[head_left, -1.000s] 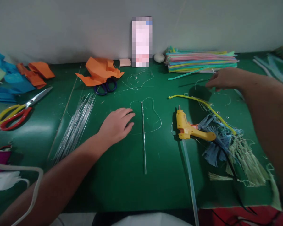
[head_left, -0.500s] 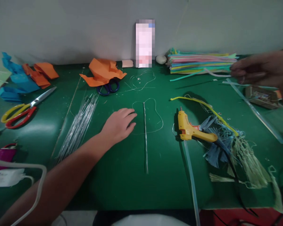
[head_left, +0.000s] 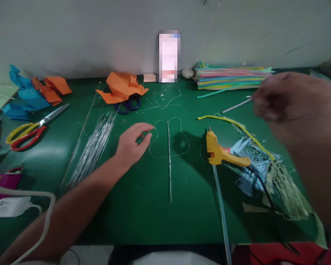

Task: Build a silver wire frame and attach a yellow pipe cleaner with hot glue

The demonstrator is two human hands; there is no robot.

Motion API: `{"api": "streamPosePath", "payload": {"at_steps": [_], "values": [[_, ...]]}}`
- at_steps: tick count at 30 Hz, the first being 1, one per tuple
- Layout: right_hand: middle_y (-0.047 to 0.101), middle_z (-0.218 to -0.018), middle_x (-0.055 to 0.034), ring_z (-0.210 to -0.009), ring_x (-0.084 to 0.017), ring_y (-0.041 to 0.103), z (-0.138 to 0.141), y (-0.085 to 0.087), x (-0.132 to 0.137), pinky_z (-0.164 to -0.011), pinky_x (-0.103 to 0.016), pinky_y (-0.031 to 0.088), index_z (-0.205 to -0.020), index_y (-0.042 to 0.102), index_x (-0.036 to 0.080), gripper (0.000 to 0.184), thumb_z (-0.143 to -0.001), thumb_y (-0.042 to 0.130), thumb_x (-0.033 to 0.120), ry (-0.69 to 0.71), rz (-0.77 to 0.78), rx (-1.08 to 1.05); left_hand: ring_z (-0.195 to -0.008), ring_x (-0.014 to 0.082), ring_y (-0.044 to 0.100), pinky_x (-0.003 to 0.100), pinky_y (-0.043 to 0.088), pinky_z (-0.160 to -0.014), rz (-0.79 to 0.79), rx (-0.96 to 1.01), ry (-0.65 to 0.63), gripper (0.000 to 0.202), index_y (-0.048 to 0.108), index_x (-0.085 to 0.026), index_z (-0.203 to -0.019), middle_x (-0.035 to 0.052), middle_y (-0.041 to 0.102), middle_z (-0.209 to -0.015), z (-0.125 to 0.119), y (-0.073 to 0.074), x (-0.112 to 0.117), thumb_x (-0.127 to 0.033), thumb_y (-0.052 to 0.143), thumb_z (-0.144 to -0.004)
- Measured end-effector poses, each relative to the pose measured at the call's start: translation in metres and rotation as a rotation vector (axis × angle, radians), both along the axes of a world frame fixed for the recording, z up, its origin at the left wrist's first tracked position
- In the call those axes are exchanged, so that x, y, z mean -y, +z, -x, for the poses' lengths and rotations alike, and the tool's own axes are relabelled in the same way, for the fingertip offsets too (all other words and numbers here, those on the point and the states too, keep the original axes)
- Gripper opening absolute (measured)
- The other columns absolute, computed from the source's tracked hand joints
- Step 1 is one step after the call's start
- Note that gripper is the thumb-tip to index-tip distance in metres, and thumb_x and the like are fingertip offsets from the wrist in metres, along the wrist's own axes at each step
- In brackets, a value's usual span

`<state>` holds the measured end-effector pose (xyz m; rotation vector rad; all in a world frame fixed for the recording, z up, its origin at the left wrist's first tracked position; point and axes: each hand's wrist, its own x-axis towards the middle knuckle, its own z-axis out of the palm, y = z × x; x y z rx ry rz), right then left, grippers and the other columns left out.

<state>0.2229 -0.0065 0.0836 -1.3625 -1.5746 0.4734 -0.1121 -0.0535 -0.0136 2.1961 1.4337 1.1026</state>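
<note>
— Left hand (head_left: 132, 144)?
— Lay on the green mat (head_left: 143, 217), just left of the wire loop (head_left: 168, 138). Fingers spread and slightly lifted, thumb and forefinger a narrow gap apart beside the loop's left edge. Held nothing; whether the fingertips touched the wire, impossible to tell.

— And the loop?
— Flat on the mat, twin-lobed, with a straight wire stem (head_left: 169, 173) running from its middle toward the near edge.

— Right hand (head_left: 289, 101)?
— Raised, well right of the loop and above the glue gun (head_left: 223, 152). Blurred. Curled loosely, with a thin pale stick (head_left: 235, 105) poking out leftward from the fingertips. Seemed pinched on it, though not clear enough to be sure.

— Right of the loop?
— Yellow glue gun on its side, clear glue stick (head_left: 220, 209) trailing toward the near edge. Beyond it a yellow strip (head_left: 237, 125) and a tangle of blue and pale-green fringe (head_left: 267, 176).

— Behind the loop?
— A second wire shape (head_left: 165, 96), crumpled orange paper (head_left: 121, 86) over blue-handled scissors (head_left: 127, 105), and a stack of coloured strips (head_left: 231, 75) against the wall.

— Left of it?
— A bundle of silver wires (head_left: 92, 151) just past the left hand, then red-and-yellow scissors (head_left: 30, 127), and blue and orange paper scraps (head_left: 35, 94) farther off.
</note>
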Motion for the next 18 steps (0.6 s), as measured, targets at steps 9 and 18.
{"api": "streamPosePath", "payload": {"at_steps": [9, 18], "values": [[0.068, -0.068, 0.0011, -0.052, -0.015, 0.053, 0.076, -0.036, 0.034, -0.049, -0.029, 0.031, -0.078, 0.061, 0.026, 0.005, -0.078, 0.056, 0.027, 0.316, -0.077, 0.720, -0.099, 0.0190, 0.071, 0.031, 0.060, -0.075, 0.290, 0.586, -0.035, 0.039, 0.066, -0.021, -0.124, 0.0103, 0.071, -0.125, -0.015, 0.032, 0.000, -0.046, 0.051, -0.099], [0.068, -0.065, 0.0003, -0.051, -0.014, 0.052, 0.100, -0.045, 0.053, -0.050, -0.030, 0.021, -0.080, 0.064, 0.023, 0.020, -0.086, 0.045, 0.024, 0.308, -0.189, 0.862, -0.082, 0.0120, 0.070, 0.026, 0.060, -0.078, 0.226, 0.480, -0.115, 0.042, 0.059, -0.022, -0.138, 0.0058, 0.076, -0.110, -0.024, 0.042, 0.014, -0.036, 0.056, -0.099]]}}
